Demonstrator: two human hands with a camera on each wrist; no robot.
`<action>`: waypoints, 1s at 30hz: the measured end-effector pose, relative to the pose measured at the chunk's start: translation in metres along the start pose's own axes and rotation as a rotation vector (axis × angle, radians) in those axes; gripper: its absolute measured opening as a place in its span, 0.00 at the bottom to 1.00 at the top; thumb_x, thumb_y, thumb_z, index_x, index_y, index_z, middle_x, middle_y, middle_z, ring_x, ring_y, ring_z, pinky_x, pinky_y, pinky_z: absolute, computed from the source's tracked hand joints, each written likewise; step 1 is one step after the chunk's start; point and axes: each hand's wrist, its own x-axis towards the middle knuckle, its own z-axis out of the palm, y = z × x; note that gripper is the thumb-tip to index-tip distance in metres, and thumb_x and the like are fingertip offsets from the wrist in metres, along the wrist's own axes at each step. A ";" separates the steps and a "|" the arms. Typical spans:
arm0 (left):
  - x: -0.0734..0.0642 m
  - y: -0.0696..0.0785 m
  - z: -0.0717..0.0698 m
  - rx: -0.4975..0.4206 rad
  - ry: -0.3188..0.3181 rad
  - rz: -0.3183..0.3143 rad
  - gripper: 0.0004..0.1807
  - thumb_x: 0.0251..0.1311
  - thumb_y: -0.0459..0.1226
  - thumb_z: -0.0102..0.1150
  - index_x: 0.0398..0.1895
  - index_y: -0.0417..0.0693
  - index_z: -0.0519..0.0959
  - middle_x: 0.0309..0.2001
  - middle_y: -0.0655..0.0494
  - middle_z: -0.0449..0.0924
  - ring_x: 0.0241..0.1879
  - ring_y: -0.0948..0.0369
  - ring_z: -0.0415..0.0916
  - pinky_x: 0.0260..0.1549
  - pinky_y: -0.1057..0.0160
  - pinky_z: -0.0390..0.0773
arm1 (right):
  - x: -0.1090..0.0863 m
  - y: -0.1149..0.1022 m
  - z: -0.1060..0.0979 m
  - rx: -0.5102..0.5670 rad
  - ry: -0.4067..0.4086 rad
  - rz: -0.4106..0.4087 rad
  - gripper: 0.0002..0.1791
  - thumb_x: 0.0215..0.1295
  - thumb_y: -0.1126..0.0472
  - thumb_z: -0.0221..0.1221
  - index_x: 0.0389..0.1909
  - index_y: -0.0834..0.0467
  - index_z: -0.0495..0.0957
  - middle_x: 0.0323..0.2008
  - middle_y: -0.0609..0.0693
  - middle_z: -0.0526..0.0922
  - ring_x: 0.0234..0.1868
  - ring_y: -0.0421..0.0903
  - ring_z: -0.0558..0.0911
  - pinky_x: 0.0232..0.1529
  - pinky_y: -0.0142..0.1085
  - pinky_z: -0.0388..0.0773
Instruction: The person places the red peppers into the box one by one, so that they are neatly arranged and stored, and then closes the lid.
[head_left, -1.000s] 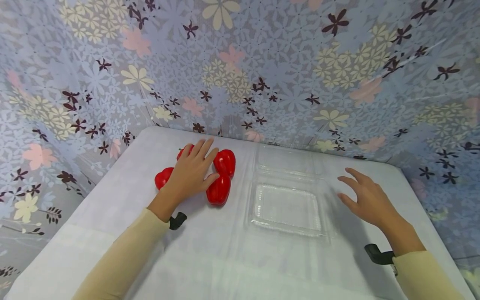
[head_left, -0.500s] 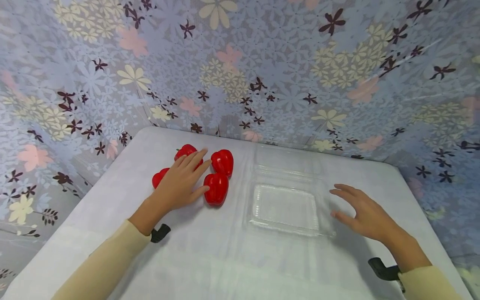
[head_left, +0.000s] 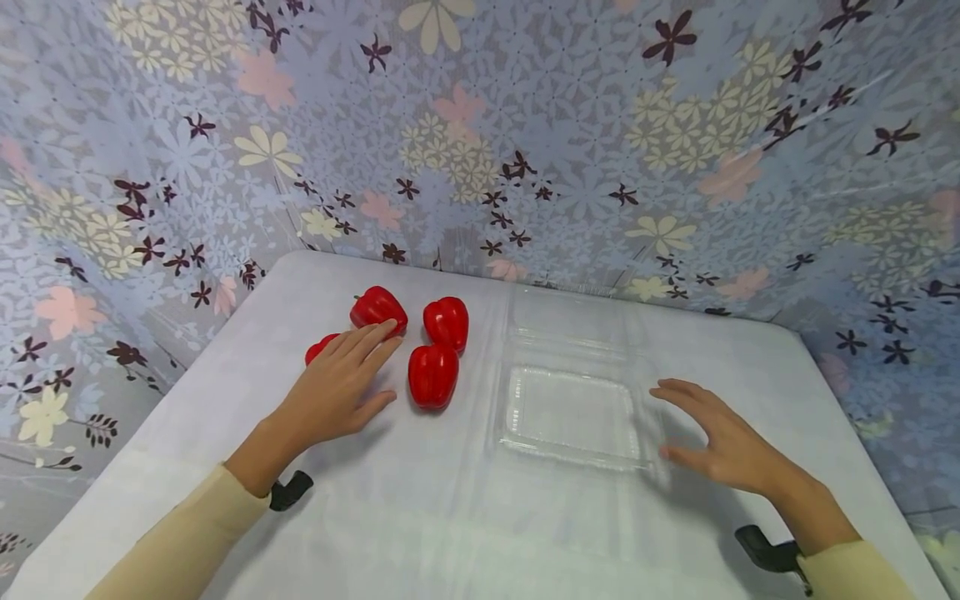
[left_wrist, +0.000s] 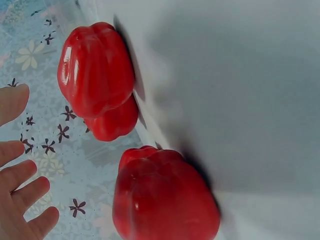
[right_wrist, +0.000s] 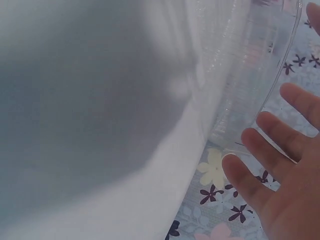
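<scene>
Several red bell peppers lie in a loose group on the left part of the table: a back-left pepper (head_left: 377,307), a back-right pepper (head_left: 447,322), a front pepper (head_left: 432,377) and a left pepper (head_left: 318,347), partly hidden by the hand. My left hand (head_left: 327,390) hovers over the group's near-left side, fingers spread and holding nothing. In the left wrist view, the hand's fingers (left_wrist: 25,175) stand apart from the peppers. Right of the peppers sits a clear plastic clamshell container (head_left: 573,417), lid laid back. My right hand (head_left: 723,442) hangs beside its right edge, holding nothing.
A white-covered table (head_left: 480,533) carries everything and meets a flowered cloth backdrop (head_left: 480,150) at its far edge. The container's clear lid (head_left: 570,321) lies towards that backdrop. A black wrist mount (head_left: 291,492) shows under the left wrist, another black mount (head_left: 765,550) under the right.
My left hand has drawn back towards the lower left, uncovering more of the back-left pepper. The right hand has shifted slightly left and nearer, towards the container. The peppers and container stay in place.
</scene>
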 end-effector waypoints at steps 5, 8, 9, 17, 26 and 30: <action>-0.005 -0.002 0.000 -0.007 0.009 -0.006 0.50 0.46 0.50 0.75 0.73 0.48 0.64 0.74 0.46 0.64 0.72 0.47 0.63 0.66 0.41 0.71 | -0.001 0.000 0.000 -0.005 -0.001 -0.001 0.42 0.56 0.52 0.70 0.71 0.55 0.65 0.70 0.63 0.63 0.68 0.68 0.64 0.55 0.72 0.64; -0.008 -0.003 0.000 -0.004 0.014 -0.007 0.49 0.46 0.50 0.75 0.73 0.47 0.65 0.73 0.47 0.64 0.72 0.48 0.64 0.66 0.42 0.72 | -0.001 0.001 0.000 -0.002 -0.001 -0.003 0.43 0.55 0.52 0.70 0.71 0.55 0.64 0.71 0.64 0.63 0.68 0.69 0.63 0.55 0.72 0.64; -0.009 -0.004 0.000 -0.002 0.014 -0.009 0.49 0.46 0.50 0.75 0.72 0.47 0.65 0.73 0.47 0.64 0.72 0.47 0.64 0.66 0.42 0.71 | -0.001 0.001 0.000 -0.002 -0.002 -0.001 0.44 0.55 0.52 0.70 0.72 0.55 0.63 0.71 0.64 0.63 0.69 0.69 0.63 0.55 0.72 0.64; -0.012 -0.006 0.001 -0.013 -0.017 -0.027 0.47 0.50 0.50 0.72 0.73 0.46 0.64 0.74 0.46 0.63 0.73 0.47 0.62 0.68 0.41 0.69 | -0.003 0.003 0.005 0.021 0.003 -0.019 0.45 0.54 0.52 0.71 0.71 0.61 0.63 0.72 0.65 0.61 0.68 0.70 0.63 0.55 0.71 0.64; -0.016 -0.017 0.000 -0.033 -0.013 -0.085 0.46 0.49 0.49 0.73 0.71 0.45 0.66 0.74 0.44 0.62 0.71 0.46 0.63 0.67 0.40 0.69 | -0.003 0.006 0.011 0.048 0.001 -0.038 0.47 0.53 0.52 0.72 0.71 0.62 0.62 0.74 0.65 0.58 0.69 0.72 0.60 0.56 0.72 0.62; -0.019 -0.021 0.001 -0.031 0.004 -0.088 0.45 0.50 0.48 0.73 0.71 0.44 0.67 0.73 0.43 0.64 0.70 0.45 0.64 0.66 0.40 0.70 | -0.001 0.006 0.010 0.057 -0.001 -0.037 0.46 0.53 0.52 0.72 0.70 0.64 0.63 0.74 0.66 0.57 0.69 0.72 0.60 0.56 0.73 0.61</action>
